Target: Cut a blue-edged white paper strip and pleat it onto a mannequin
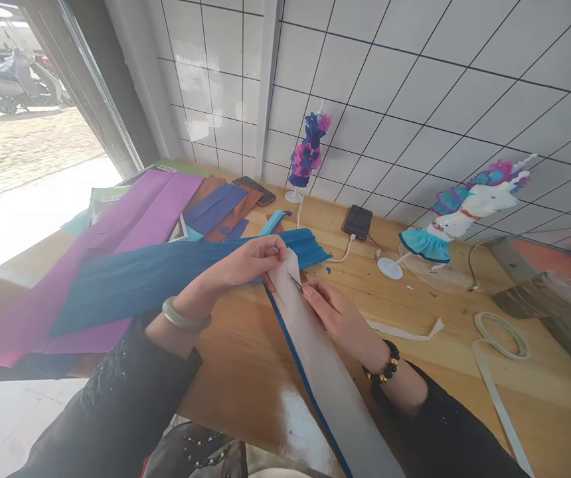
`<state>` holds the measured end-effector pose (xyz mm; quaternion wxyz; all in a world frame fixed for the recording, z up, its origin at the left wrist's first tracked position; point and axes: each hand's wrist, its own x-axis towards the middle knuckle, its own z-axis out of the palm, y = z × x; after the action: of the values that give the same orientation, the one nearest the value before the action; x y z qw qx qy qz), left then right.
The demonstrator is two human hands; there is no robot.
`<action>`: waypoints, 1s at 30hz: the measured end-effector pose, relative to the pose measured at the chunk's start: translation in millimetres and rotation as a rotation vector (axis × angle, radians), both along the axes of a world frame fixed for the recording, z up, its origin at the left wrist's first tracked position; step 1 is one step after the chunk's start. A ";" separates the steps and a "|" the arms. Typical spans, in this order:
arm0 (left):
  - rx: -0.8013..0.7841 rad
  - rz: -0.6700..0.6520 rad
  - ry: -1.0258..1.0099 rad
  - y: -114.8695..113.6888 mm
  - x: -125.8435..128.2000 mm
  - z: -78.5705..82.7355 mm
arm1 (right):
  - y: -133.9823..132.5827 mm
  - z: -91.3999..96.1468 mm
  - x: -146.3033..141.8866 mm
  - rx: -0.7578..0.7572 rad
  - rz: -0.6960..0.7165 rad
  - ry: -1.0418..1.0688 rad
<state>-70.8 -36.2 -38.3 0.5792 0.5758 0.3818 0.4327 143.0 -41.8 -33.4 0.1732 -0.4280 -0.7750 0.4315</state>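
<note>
My left hand (pixel 245 262) pinches the top end of a long white strip (pixel 325 372) with a blue edge, which runs down toward me over the wooden table (pixel 245 372). My right hand (pixel 338 315) is closed around small scissors (pixel 295 282), their point touching the strip just below my left fingers. A wide sheet of teal crepe paper (pixel 156 272) lies under my left hand, spreading left.
Purple sheets (pixel 131 219) and blue and brown papers (pixel 216 206) cover the table's left side. Two dressed figurines (pixel 308 153) (pixel 459 212) stand by the tiled wall, with a phone (pixel 358 221) on a cable between them. White tape strips and a tape ring (pixel 499 332) lie at right.
</note>
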 end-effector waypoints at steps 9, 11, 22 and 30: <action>0.002 -0.079 0.123 -2.2 -2.4 4.8 | 1.1 -1.2 3.9 -0.101 -0.004 0.043; -0.003 -0.080 0.158 -2.3 -2.8 4.6 | 0.9 0.4 3.9 -0.119 -0.027 0.040; 0.013 -0.085 0.180 -3.1 -2.0 4.2 | 0.9 1.4 0.5 -0.271 -0.102 0.085; 0.009 -0.070 0.172 -3.9 -2.8 5.2 | 0.0 2.8 -2.8 -0.233 -0.072 0.130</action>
<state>-73.6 -40.1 -33.1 0.5563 0.6264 0.4080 0.3629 140.2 -41.7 -30.6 0.1878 -0.4440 -0.6909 0.5387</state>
